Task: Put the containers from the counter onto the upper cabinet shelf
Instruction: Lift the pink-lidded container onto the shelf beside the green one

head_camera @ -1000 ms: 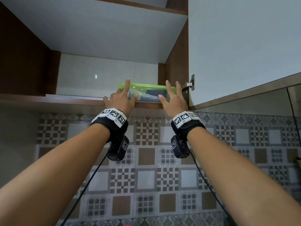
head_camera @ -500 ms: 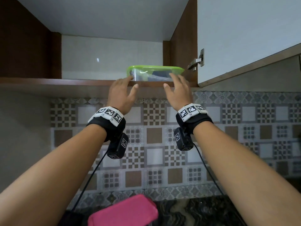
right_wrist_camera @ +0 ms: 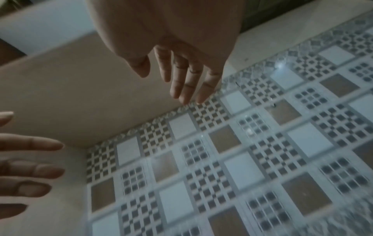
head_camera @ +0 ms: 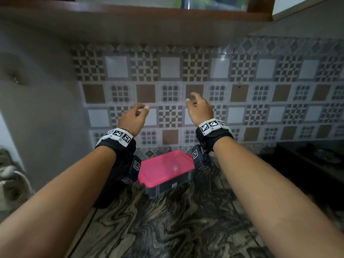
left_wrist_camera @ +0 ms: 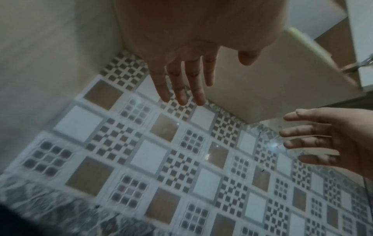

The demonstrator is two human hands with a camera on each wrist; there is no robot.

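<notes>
A clear container with a pink lid (head_camera: 165,165) stands on the marbled counter (head_camera: 167,229) near the tiled wall, below and between my wrists. My left hand (head_camera: 141,109) and right hand (head_camera: 191,101) hover above it in front of the tiles, apart from each other, fingers relaxed and holding nothing. The left wrist view shows my left hand (left_wrist_camera: 185,86) spread over the tiles, with the right hand (left_wrist_camera: 310,140) beside it. My right hand (right_wrist_camera: 187,83) is likewise empty in its own view. A green-lidded container (head_camera: 204,1) sits on the cabinet shelf (head_camera: 130,10), cut off by the top edge.
The cabinet's underside overhangs the counter just above my hands. An open white cabinet door (head_camera: 307,2) is at the top right. A dark appliance (head_camera: 307,161) occupies the counter at the right. A pale object (head_camera: 11,174) sits at the far left.
Both hands let go of the green-lidded container on the shelf and dropped to just above the counter. My view tilted down, bringing the pink-lidded container into sight.
</notes>
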